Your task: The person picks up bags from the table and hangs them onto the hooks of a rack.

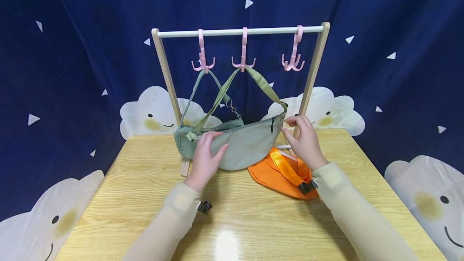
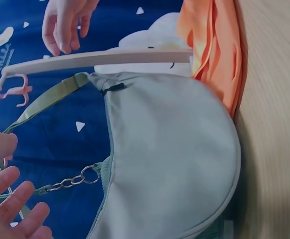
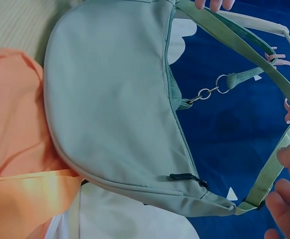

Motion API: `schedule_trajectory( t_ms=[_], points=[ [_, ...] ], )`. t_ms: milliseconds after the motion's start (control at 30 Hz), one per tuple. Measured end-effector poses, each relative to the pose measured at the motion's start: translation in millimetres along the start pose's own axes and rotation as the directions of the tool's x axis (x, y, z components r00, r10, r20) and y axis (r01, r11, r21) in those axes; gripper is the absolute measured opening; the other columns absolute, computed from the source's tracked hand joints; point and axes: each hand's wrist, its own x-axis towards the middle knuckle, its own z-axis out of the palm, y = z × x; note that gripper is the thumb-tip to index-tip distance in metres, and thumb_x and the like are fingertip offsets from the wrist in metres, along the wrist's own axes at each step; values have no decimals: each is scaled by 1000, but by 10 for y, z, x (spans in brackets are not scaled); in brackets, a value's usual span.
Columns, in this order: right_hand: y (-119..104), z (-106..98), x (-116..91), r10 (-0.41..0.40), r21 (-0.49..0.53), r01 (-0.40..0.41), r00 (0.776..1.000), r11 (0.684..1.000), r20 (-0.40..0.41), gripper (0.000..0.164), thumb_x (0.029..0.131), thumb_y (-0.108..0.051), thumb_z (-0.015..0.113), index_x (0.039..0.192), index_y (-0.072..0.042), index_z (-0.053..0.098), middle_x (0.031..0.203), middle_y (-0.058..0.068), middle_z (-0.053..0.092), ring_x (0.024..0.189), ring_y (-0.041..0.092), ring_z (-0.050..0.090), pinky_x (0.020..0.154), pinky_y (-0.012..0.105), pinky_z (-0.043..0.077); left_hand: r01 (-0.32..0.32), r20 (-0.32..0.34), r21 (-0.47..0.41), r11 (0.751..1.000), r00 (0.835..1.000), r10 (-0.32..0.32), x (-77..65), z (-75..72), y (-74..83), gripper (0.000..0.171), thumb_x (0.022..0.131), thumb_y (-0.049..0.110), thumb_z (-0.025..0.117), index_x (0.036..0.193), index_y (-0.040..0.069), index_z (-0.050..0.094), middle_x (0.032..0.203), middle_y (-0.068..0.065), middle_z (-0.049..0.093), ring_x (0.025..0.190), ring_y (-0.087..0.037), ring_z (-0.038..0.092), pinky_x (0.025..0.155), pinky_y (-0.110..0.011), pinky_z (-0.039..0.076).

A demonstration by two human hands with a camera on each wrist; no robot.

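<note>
A pale green crescent-shaped bag hangs by its olive strap from the middle pink hook. My left hand is at the bag's left end, thumb and fingers spread; in the left wrist view its fingers look loose and hold nothing. By the right end, my right hand has its fingers relaxed, close beside the strap's lower end in the right wrist view. Behind hangs a darker green bag with a chain link, its strap on the left pink hook.
The wooden rack carries a white bar and a third pink hook without a bag. An orange bag with a black buckle lies on the wooden table, right of the green bags. A dark blue curtain stands behind.
</note>
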Motion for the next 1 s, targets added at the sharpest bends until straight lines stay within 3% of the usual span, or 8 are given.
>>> schedule_trajectory(
  t_ms=[200, 567, 833, 1000],
  points=[
    [30, -32, -105, -8, -16, 9, 1000, 1000, 30, 22, 92, -2, 74, 112, 2, 65, 105, 18, 61, 100, 34, 57, 91, 46, 46, 10, 62, 29, 1000, 998, -12, -65, 66, 13, 38, 95, 17, 75, 130, 5, 64, 132, -13, 62, 128, -32, 57, 114, -48, 43],
    [141, -82, -330, 18, -93, 1, 979, 996, 202, 25, 94, -8, 75, 115, 0, 64, 106, 15, 63, 98, 32, 59, 90, 49, 52, 16, 190, 58, 998, 981, -27, -173, 223, 30, 38, 97, 21, 73, 130, 7, 63, 135, -11, 61, 133, -32, 54, 116, -48, 42],
    [203, -122, -433, 113, -166, -61, 939, 984, 324, 31, 93, -13, 77, 119, -3, 63, 100, 13, 62, 91, 29, 56, 86, 46, 53, -51, 242, 69, 996, 970, 33, -213, 345, 65, 37, 96, 20, 74, 129, 7, 63, 129, -10, 62, 129, -31, 56, 113, -47, 45],
    [248, -134, -497, 151, -210, -73, 910, 975, 386, 34, 92, -14, 78, 120, -2, 63, 101, 14, 63, 91, 30, 59, 84, 47, 55, -50, 292, 76, 996, 956, 25, -236, 420, 90, 38, 96, 21, 75, 129, 7, 63, 126, -11, 63, 124, -30, 58, 110, -46, 48]
  ],
)
